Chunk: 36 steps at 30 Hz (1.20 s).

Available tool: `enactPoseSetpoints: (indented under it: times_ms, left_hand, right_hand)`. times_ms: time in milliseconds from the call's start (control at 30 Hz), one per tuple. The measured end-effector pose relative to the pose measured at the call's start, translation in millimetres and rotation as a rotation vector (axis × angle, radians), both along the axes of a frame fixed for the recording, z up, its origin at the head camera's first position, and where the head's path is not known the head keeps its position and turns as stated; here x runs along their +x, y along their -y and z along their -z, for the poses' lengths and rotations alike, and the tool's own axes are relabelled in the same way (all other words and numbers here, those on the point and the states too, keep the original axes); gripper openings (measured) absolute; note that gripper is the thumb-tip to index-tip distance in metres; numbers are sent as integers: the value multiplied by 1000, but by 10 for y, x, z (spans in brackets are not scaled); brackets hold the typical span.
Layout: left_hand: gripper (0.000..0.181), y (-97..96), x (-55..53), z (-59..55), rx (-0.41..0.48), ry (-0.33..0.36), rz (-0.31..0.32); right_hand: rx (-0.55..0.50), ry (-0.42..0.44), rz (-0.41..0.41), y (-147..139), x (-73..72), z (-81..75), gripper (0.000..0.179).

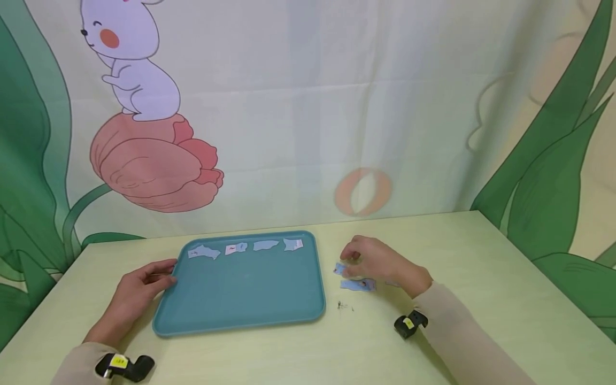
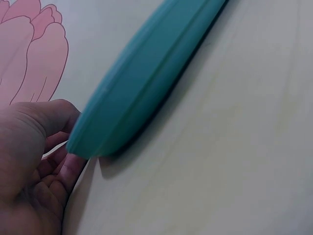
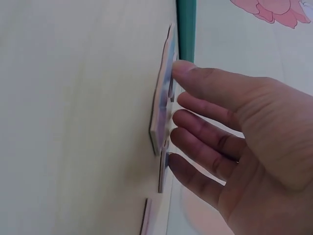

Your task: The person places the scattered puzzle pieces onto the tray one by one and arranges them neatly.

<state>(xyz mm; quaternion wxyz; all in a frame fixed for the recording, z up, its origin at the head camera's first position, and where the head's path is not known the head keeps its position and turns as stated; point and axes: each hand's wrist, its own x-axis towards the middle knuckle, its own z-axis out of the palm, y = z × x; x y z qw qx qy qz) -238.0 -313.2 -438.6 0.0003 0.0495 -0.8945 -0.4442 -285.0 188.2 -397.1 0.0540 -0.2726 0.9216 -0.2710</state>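
Note:
A blue-green tray (image 1: pixel 240 291) lies on the table. At its left edge is my left hand (image 1: pixel 137 291); in the left wrist view the tray's rim (image 2: pixel 127 93) sits between the thumb and fingers. Along the tray's far side runs a row of several flat, wavy-edged light-blue puzzle pieces (image 1: pixel 204 252). My right hand (image 1: pixel 375 260) hovers over more pieces on the table right of the tray, thumb and fingers apart. A small piece (image 1: pixel 339 268) shows by the thumb, a longer one (image 1: pixel 355 285) nearer. In the right wrist view the thumb overlaps a thick-edged piece (image 3: pixel 161 98); contact is unclear.
Another piece (image 1: pixel 392 283) is partly hidden below the right wrist. Small dark marks (image 1: pixel 343 306) show on the pale table (image 1: pixel 269 358) near the tray's right corner. Behind the table hangs a printed curtain (image 1: pixel 289 133) with a rabbit and flowers.

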Motion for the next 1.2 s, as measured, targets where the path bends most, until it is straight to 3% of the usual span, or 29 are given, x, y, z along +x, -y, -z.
enactPoseSetpoints:
  times_ms: [433, 1200]
  left_hand:
    - [55, -11, 5, -21, -5, -8, 11]
    - [55, -12, 13, -16, -1, -4, 4]
  right_hand:
    - [10, -14, 1, -7, 8, 12, 13]
    - [51, -68, 3, 36, 13, 27, 12]
